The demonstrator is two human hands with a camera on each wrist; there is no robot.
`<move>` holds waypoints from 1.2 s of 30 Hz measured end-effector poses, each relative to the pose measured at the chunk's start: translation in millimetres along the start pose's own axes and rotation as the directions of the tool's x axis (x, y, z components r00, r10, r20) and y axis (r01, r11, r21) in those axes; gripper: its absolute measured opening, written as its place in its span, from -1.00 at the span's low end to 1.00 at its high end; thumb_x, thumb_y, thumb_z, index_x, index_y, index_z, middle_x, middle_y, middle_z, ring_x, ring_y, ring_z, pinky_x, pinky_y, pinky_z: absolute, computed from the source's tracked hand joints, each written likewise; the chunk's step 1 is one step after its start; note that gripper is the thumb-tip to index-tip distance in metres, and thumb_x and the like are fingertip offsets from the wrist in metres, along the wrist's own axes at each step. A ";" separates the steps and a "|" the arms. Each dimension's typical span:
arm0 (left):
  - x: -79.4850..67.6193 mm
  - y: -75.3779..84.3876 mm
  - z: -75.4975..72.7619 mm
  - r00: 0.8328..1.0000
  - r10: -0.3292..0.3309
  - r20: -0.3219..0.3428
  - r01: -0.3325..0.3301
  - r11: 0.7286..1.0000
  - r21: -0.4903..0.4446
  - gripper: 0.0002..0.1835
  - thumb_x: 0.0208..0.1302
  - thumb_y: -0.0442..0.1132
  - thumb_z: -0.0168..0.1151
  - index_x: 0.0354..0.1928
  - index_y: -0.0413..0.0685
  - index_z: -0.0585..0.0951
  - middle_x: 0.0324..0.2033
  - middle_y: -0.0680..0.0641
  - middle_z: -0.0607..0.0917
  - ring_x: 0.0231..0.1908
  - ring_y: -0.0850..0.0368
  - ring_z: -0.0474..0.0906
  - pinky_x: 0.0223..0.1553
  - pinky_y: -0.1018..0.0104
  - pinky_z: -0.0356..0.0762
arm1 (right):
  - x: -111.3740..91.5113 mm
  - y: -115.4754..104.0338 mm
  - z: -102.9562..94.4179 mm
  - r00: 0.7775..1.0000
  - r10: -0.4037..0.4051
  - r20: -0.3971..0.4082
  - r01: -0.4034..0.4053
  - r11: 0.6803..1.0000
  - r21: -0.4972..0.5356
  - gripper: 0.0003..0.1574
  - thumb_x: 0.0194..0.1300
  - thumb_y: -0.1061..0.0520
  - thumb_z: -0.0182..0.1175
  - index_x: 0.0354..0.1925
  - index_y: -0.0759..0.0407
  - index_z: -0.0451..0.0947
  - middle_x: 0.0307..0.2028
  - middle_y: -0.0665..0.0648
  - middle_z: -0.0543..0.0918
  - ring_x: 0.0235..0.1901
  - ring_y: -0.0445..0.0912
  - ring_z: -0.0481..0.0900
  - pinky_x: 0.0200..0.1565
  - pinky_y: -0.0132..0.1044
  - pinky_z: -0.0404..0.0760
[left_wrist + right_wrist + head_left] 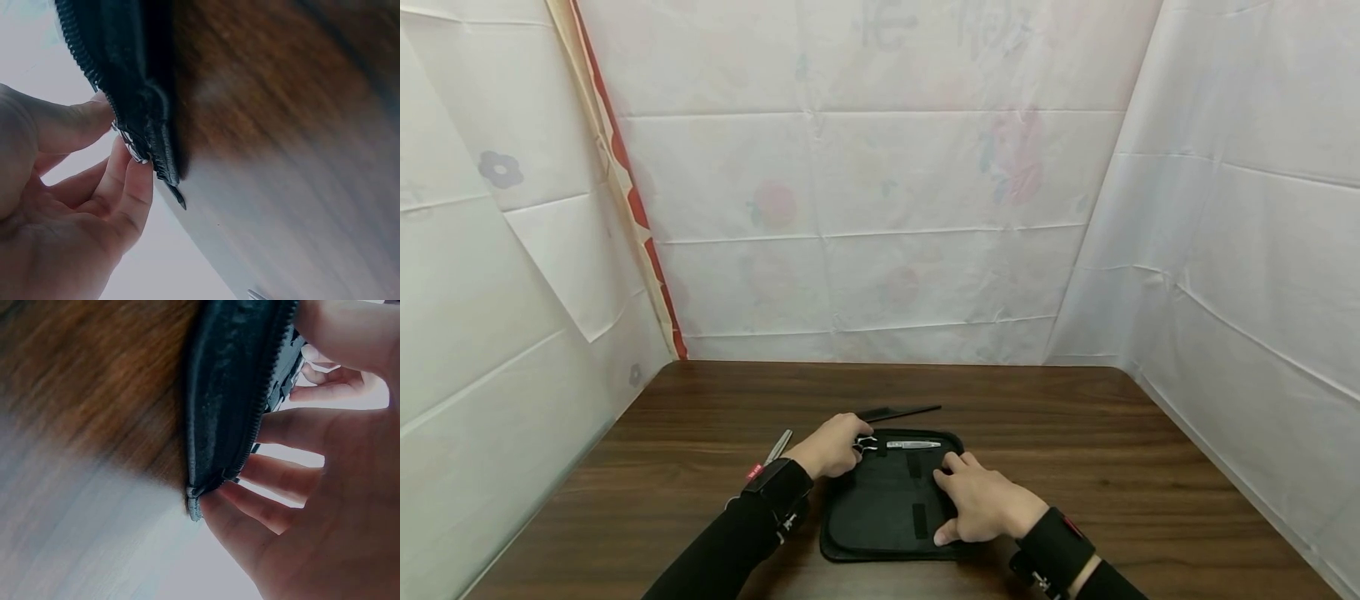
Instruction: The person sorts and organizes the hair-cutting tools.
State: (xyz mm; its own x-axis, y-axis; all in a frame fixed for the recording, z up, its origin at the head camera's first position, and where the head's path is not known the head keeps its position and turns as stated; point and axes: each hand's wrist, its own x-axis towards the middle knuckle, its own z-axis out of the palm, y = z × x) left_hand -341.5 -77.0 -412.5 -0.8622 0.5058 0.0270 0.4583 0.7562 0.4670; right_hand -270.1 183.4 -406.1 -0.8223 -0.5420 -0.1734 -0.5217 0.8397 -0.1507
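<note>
A black zip case (887,517) lies opened out on the table, its toothed zipper edge (270,375) close up in the right wrist view. My left hand (835,446) is at its far left corner and pinches the shiny metal loops of what look like scissors (867,444) between thumb and fingers; the rest of them is hidden. Beside them a slim silver tool (913,445) lies along the top of the case. Spread along the case's right side, my right hand (988,500) rests its fingers and thumb on the edge.
Behind the case lies a black comb (898,412). Another silver tool (778,447) lies left of the left hand, partly hidden by the wrist. The brown wooden table (1150,500) is bounded by white sheets (880,283) at the back and both sides.
</note>
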 end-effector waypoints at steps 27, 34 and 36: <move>2.4 7.8 4.5 1.000 0.030 -0.004 -0.030 1.000 0.010 -0.58 0.32 -0.58 0.16 0.21 -0.37 0.57 0.19 -0.31 0.58 0.31 -0.29 0.40 0.30 -0.13 0.36 | -1.9 1.2 0.3 1.000 -0.006 -0.008 0.006 1.000 0.002 0.06 0.15 -0.31 0.45 0.40 0.26 0.42 0.21 0.17 0.41 0.19 0.08 0.37 -0.02 -0.07 0.58; 0.0 5.6 3.8 0.999 0.035 0.001 -0.035 0.999 -0.004 -0.58 0.34 -0.55 0.18 0.23 -0.35 0.57 0.20 -0.32 0.57 0.27 -0.28 0.45 0.25 -0.12 0.42 | -1.3 0.3 0.1 1.000 -0.003 -0.007 0.003 1.000 0.008 0.05 0.15 -0.30 0.46 0.40 0.27 0.42 0.20 0.16 0.41 0.19 0.08 0.37 -0.02 -0.06 0.58; -0.6 4.1 3.1 0.999 0.045 0.011 -0.045 0.999 0.011 -0.57 0.34 -0.55 0.18 0.24 -0.34 0.56 0.19 -0.32 0.57 0.27 -0.28 0.44 0.26 -0.11 0.42 | -1.2 0.1 0.1 1.000 -0.003 -0.006 0.003 1.000 0.013 0.05 0.15 -0.30 0.45 0.40 0.27 0.42 0.20 0.16 0.41 0.19 0.08 0.36 -0.01 -0.05 0.58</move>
State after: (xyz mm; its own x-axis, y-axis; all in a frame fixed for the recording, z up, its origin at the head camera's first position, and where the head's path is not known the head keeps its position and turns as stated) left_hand -338.5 -72.9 -413.4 -0.8383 0.5438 0.0377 0.4988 0.7374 0.4555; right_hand -269.1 184.1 -406.0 -0.8222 -0.5440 -0.1674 -0.5209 0.8377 -0.1640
